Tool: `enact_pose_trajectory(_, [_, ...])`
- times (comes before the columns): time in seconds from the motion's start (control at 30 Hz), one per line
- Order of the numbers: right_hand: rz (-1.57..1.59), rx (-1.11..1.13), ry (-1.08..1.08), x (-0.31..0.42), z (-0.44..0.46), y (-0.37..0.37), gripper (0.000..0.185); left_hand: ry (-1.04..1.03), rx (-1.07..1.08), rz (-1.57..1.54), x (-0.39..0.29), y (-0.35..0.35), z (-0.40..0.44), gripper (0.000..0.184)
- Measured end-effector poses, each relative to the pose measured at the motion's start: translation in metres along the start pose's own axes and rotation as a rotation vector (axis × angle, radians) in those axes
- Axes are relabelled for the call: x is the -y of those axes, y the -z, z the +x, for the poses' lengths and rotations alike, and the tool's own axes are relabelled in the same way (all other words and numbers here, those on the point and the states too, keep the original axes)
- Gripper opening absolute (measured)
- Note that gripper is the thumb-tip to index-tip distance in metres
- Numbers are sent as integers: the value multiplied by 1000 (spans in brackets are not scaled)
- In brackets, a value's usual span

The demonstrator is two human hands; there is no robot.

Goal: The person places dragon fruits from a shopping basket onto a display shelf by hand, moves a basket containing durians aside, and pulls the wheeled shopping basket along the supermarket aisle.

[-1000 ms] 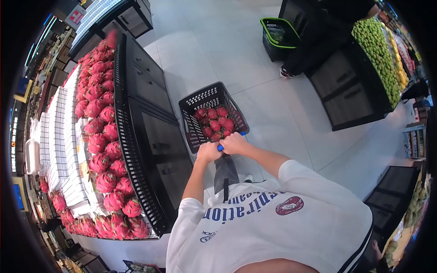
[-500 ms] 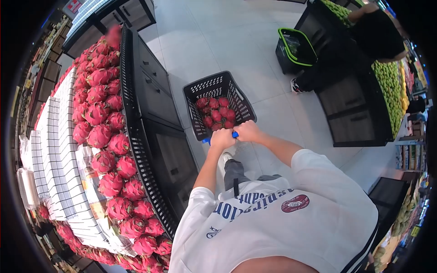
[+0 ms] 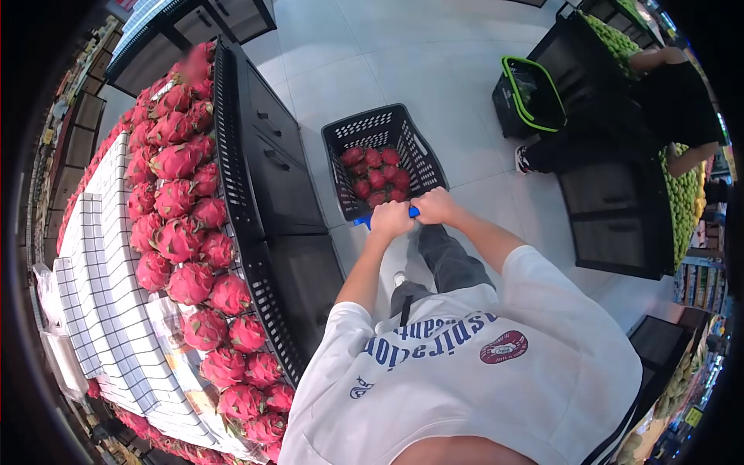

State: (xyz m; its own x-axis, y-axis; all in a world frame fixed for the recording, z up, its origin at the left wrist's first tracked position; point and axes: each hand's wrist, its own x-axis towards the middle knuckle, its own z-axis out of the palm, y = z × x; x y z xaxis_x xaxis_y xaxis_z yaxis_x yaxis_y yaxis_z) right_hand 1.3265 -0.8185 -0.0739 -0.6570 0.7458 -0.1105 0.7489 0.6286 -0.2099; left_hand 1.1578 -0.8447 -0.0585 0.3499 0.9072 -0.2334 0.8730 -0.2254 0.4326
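Note:
My left hand (image 3: 391,219) is wrapped round the blue handle (image 3: 414,211) of a black basket. Close beside it, my right hand (image 3: 435,205) closes on the same handle. Ahead of both hands is the black slotted basket (image 3: 350,186), low over the floor. Several red dragon fruits (image 3: 377,177) lie heaped in its bottom. Whether it rests on wheels is hidden from here.
On the left, a dark display stand (image 3: 283,167) carries rows of dragon fruits (image 3: 180,238) and a checked white cloth (image 3: 116,256). A person in black (image 3: 670,101) stands right by a green-rimmed basket (image 3: 505,105) and a bin of green fruit (image 3: 682,209).
My body and the black basket have moved forward past the display stand, and one leg has stepped ahead. The person on the right has lowered an arm toward the green fruit.

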Motion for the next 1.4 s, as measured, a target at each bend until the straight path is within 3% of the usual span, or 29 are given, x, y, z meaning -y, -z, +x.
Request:
enact_pose_trajectory(0.5, [26,-59,199,-122,211,57,20,205,-21,46,74,102,184,29])
enact_pose_trajectory(0.67, [6,24,248,-148,277,80,20,255,-41,24,104,133,234,30])
enact_pose_trajectory(0.87, [-17,64,281,-172,368,99,20,231,14,5,156,182,296,30])
enact_pose_trajectory(1.03, [-26,-47,267,-193,439,107,22,273,9,-9,189,225,345,29])
enact_pose_trajectory(1.1, [-46,-58,251,-201,468,115,22,265,-77,-14,206,233,364,27])
enact_pose_trajectory(1.27, [-65,68,208,-213,523,135,20,258,-123,-53,243,254,406,24])
enact_pose_trajectory(1.4, [-81,109,232,-229,556,139,22,223,-31,-95,265,267,436,25])
